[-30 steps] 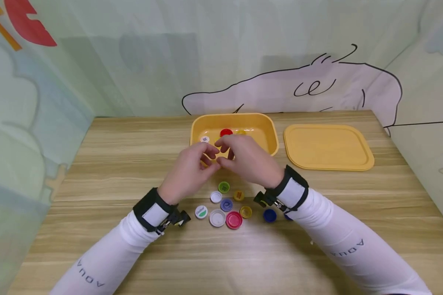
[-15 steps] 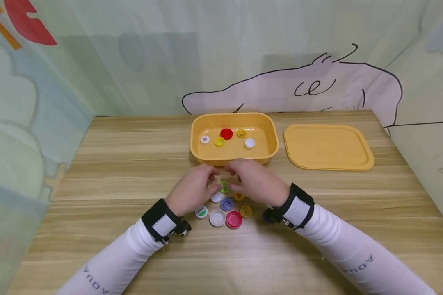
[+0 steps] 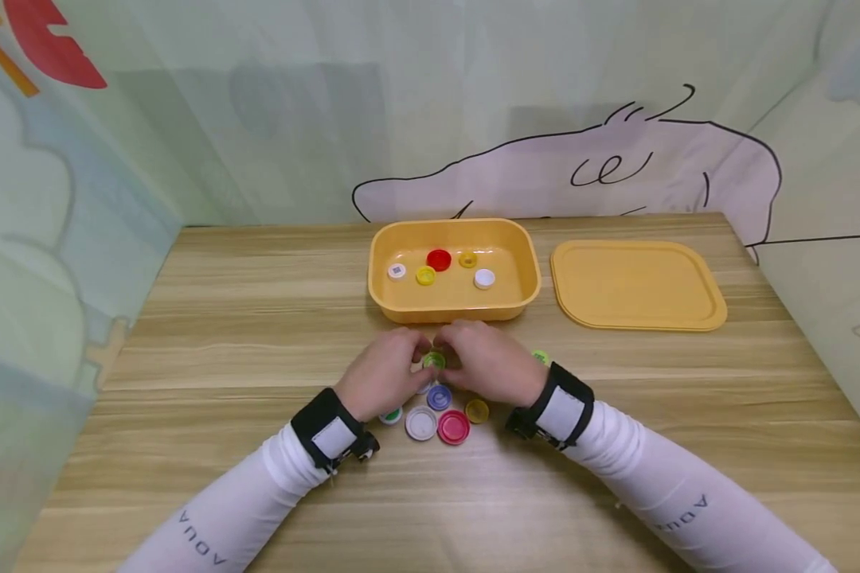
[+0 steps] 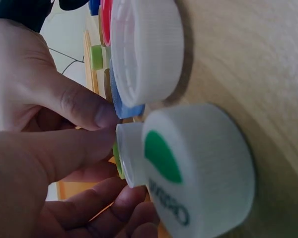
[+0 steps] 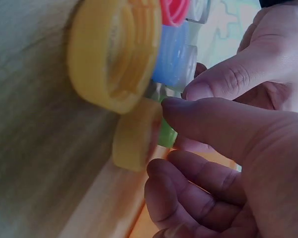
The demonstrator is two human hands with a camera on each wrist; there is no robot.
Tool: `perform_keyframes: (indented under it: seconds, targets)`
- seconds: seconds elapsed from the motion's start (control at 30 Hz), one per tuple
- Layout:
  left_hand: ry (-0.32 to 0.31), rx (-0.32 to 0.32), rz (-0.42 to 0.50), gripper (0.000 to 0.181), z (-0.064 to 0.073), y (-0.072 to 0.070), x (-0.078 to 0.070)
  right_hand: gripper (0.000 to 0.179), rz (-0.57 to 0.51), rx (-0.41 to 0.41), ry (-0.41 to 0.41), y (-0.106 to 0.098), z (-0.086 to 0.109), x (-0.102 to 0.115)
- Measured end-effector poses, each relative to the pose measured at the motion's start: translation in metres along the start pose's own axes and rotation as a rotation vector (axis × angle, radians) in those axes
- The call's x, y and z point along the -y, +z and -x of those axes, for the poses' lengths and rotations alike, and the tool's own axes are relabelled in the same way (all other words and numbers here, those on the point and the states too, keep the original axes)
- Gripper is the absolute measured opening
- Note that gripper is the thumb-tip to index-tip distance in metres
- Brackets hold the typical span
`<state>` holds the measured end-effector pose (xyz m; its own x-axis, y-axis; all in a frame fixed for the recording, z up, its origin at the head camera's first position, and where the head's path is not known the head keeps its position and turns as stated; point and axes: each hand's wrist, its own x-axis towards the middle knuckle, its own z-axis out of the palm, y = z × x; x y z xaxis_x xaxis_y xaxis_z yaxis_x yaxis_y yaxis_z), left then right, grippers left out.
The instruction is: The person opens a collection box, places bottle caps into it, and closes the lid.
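Note:
My two hands meet over a cluster of bottle caps on the wooden table (image 3: 244,318). Between their fingertips shows a green cap (image 3: 433,360). My left hand (image 3: 394,374) curls over the cluster's left side; its thumb (image 4: 64,153) presses a small white cap (image 4: 130,154), with the fingers curled behind it. My right hand (image 3: 489,366) curls over the right side; its thumb (image 5: 203,119) lies on a small yellow cap (image 5: 134,134). Nearer me lie a blue cap (image 3: 439,396), a white cap with a green label (image 4: 198,168), an open white cap (image 3: 420,422), a red cap (image 3: 454,427) and a yellow cap (image 3: 477,411).
A yellow bin (image 3: 523,274) stands just behind the hands and holds several caps in red, yellow and white. Its lid (image 3: 638,284) lies flat to the right. Another green cap (image 3: 540,356) sits by my right wrist. Curtains close off the back and sides.
Both hands came back from above the bin, dropped to the cap cluster and closed in around the green cap. The bin's caps are now uncovered.

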<state>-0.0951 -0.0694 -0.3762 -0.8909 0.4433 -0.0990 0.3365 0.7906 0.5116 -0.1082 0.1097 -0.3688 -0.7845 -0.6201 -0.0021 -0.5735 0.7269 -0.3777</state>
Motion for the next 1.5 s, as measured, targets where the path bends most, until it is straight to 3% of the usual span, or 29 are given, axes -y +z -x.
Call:
perform_keyframes:
  seconds: [0.43,0.67,0.83,1.07,1.37,1.5]
  targets:
    - [-0.005,-0.012,0.018,0.028,0.0,0.001,-0.003,0.027,-0.035,-0.003,0.026,0.004,-0.001,-0.001]
    - [0.005,-0.041,0.072,0.031,0.005,-0.008,-0.007,0.028,-0.132,-0.065,0.012,-0.005,0.004,0.004]
    - [0.012,-0.092,0.099,0.031,0.009,-0.015,-0.013,0.029,-0.205,-0.091,0.036,-0.014,0.008,0.009]
    - [0.005,-0.178,0.151,0.034,0.01,-0.022,-0.022,0.027,-0.209,-0.152,0.044,-0.024,0.011,0.011]
    - [0.095,-0.296,0.184,0.031,-0.001,-0.032,-0.029,0.023,-0.214,-0.296,-0.003,-0.04,0.005,0.006]
    - [0.104,-0.332,0.187,0.031,-0.01,-0.036,-0.032,0.025,-0.202,-0.325,-0.006,-0.046,0.0,0.001]
